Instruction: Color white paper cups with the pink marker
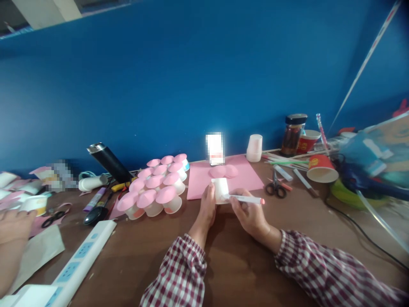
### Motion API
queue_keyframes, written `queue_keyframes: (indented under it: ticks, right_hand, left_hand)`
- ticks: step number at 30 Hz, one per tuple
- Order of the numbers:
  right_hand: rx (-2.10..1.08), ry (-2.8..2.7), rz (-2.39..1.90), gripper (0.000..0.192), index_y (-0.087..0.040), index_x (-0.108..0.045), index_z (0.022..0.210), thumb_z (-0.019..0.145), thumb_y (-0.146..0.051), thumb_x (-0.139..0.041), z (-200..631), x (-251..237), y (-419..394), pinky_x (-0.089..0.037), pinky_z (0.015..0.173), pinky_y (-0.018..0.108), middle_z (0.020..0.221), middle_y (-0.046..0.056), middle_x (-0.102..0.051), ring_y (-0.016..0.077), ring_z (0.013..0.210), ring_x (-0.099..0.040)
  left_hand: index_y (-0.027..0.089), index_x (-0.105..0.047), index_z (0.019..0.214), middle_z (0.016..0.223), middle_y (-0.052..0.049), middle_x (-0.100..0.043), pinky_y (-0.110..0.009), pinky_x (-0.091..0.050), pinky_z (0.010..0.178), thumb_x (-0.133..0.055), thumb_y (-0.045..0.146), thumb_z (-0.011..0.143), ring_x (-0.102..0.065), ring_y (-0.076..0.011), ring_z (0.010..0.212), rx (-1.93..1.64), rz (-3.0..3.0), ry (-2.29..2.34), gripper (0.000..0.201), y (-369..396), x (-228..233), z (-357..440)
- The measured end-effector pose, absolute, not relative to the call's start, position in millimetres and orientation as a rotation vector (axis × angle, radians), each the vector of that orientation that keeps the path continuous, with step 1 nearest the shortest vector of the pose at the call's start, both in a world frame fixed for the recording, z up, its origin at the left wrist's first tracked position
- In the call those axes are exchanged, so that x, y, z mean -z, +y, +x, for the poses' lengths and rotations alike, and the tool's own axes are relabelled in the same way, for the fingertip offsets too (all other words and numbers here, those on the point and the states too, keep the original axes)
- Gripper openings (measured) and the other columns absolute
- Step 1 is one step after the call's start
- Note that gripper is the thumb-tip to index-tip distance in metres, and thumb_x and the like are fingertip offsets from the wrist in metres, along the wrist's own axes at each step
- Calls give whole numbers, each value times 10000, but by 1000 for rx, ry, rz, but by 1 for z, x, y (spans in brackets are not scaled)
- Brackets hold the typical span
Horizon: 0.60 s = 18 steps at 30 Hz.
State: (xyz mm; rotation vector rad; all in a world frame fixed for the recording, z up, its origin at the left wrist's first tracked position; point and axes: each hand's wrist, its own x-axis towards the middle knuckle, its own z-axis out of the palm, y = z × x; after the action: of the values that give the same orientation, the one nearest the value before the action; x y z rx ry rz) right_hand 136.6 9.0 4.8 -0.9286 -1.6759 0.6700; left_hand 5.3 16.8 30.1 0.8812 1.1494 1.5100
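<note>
White paper cup [220,189], upside down on the brown table [243,264], sits between my two hands at the near edge of the pink paper sheet [246,175]. My left hand [207,209] is closed on the cup's left side, thumb and fingers pressed against its wall. My right hand [251,215] is clenched round a white marker [246,199] with a pink cap end pointing right; the marker's other end touches the cup's lower right wall. Both wrists come out of red-and-white checked sleeves.

On the pink sheet, just behind the cup, I see two pink paper discs [223,171] overlapping each other. Left of the sheet stands a cluster of small cups topped with pink caps [156,189], packed close together. Right of the sheet lie black-handled scissors [275,187], and beyond them a red paper cup [321,167] tipped toward me. At the sheet's far right corner stands a stack of white cups [254,148], and further right of that a dark-lidded jar [293,134] against the blue wall.

Well left of the sheet, a black flask [108,162] leans over, and a white power strip [81,260] runs along the table near the edge. At the far left edge another person's hand [12,226] rests on the table.
</note>
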Motion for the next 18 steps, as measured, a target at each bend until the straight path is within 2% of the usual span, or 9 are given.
queue_keyframes:
  ticks: [8,18]
  right_hand:
    - [-670,-1668,-939,165,-188,-581,940,936,-330,-497,136,-4,9,-481,581,269,757,36,-621,165,634,-590]
    - [-622,-1691,-954,159,-187,-586,940,932,-322,-502,137,-6,9,-484,585,272,760,38,-637,166,632,-601]
  left_hand:
    - [160,-617,837,740,-21,-609,-266,-427,626,-506,563,849,-530,-151,662,-1505,870,1112,419,26,-6,3]
    - [154,-615,823,750,-21,-603,-264,-424,623,-513,561,850,-523,-147,681,-1510,967,1138,420,22,-8,2]
